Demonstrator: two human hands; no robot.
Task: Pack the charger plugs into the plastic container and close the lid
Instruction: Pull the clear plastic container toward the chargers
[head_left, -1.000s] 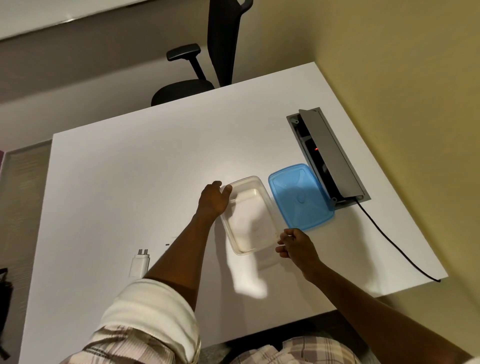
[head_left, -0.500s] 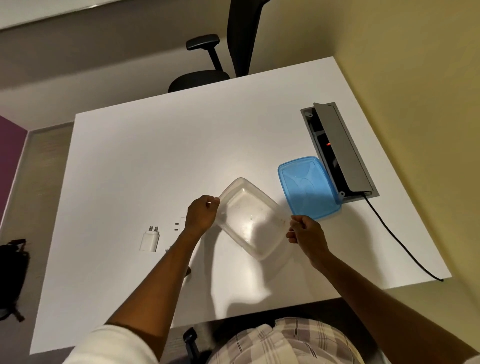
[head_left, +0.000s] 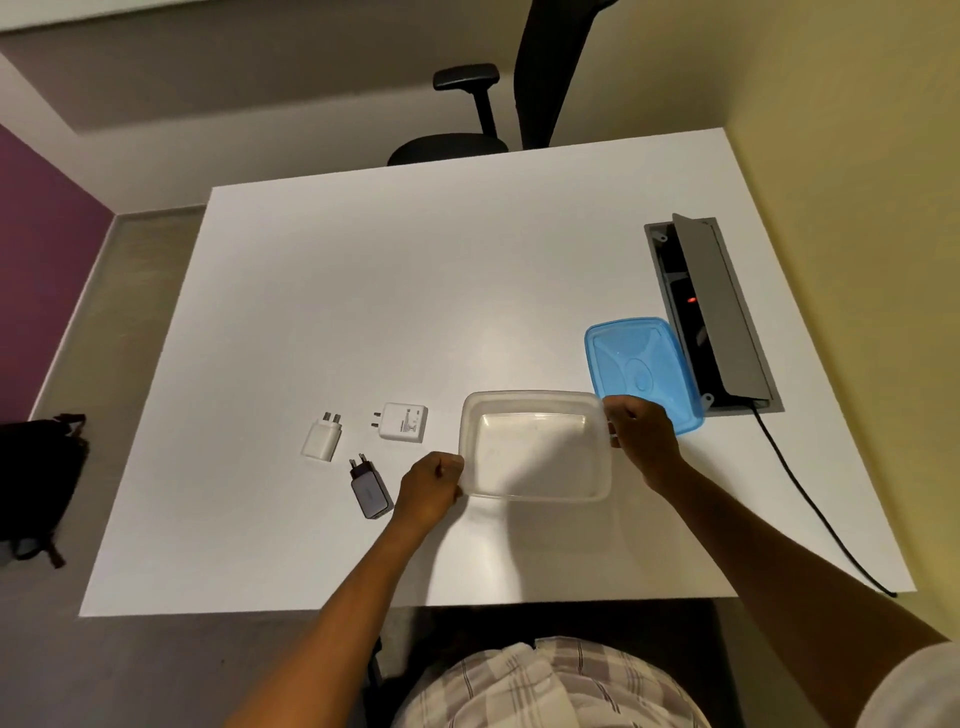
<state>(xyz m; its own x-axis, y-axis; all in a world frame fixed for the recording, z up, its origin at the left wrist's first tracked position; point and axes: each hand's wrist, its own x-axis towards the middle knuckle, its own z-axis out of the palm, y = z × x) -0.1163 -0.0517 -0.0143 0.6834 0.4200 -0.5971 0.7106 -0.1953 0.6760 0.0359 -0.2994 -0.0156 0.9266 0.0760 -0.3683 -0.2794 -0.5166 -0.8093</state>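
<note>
Both hands, left and right, clamped on empty container over white bench; blue lid beyond right grip, three chargers left of left grip.

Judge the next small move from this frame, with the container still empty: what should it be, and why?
Probably let go with the left hand and reach for the dark charger plug beside it. The clear plastic container is empty and held at both ends, the right hand can steady it, and all three plugs still lie on the white table.

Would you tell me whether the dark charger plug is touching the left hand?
Apart. The head view shows a thin strip of white table between the dark charger plug and the left hand, which grips the container.
</note>
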